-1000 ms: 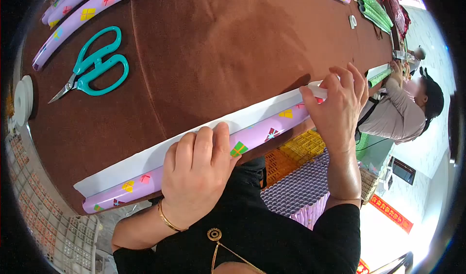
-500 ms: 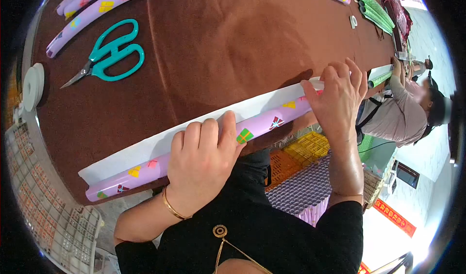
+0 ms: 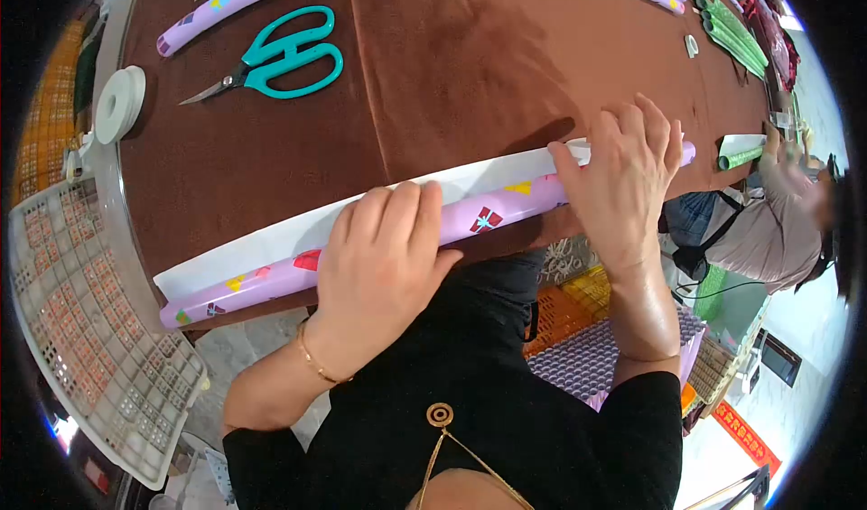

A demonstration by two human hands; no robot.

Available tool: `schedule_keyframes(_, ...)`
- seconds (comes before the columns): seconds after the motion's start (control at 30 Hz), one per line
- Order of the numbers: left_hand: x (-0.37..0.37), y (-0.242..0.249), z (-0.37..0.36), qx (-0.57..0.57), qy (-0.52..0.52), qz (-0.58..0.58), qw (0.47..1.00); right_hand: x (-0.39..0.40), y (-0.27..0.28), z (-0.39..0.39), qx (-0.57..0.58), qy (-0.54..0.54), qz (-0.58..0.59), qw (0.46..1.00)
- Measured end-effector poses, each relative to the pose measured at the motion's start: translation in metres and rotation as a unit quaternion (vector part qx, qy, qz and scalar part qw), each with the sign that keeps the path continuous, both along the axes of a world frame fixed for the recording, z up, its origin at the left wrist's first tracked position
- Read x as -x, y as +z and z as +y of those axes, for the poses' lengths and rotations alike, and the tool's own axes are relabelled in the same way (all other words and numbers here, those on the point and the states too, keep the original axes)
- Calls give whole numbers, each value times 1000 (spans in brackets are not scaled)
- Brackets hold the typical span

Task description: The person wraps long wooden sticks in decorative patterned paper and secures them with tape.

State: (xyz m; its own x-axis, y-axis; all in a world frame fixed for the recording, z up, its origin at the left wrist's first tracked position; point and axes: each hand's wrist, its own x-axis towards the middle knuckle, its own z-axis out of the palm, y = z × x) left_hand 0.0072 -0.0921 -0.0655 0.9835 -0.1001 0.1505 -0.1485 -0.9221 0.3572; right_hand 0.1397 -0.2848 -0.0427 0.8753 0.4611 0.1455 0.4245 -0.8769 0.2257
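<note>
Wrapping paper [image 3: 492,217], lilac with little printed gift boxes, lies rolled into a long tube along the near edge of the brown table [image 3: 470,68], with its white inner side [image 3: 298,235] lying flat beside it. From the head camera, the left hand [image 3: 384,257] rests palm down over the middle of the tube, fingers spread across onto the white strip, pressing rather than clenched. The right hand [image 3: 628,171] lies flat on the tube's far end in the same way. I would judge the rolling is in hand, and the next move calls for even pressure from both palms so the tube stays straight and tight. Teal scissors [image 3: 280,57] and a white tape roll [image 3: 119,104] sit well apart at the far left. I can read no writing on the paper; the red banner [image 3: 745,438] at lower right is too small to make out.
</note>
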Motion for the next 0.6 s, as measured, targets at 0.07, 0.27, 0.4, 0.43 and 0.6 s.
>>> schedule_keyframes(0.07, -4, 6, -2, -6, -8, 19, 1000, 1, 3, 4, -3, -2, 3, 1000)
schedule_keyframes(0.27, -13, 5, -13, 33, -22, 9, 999, 7, 3, 13, -6, -3, 6, 1000)
schedule_keyframes(0.4, -16, -3, -12, 32, -22, -3, 999, 11, 1, 19, -8, -1, 8, 1000)
schedule_keyframes(0.43, -16, -3, -10, 31, -22, -4, 999, 13, 0, 21, -10, 1, 6, 1000)
schedule_keyframes(0.6, -30, -5, -23, 48, -53, -15, 997, 11, 0, 18, -16, 0, 13, 1000)
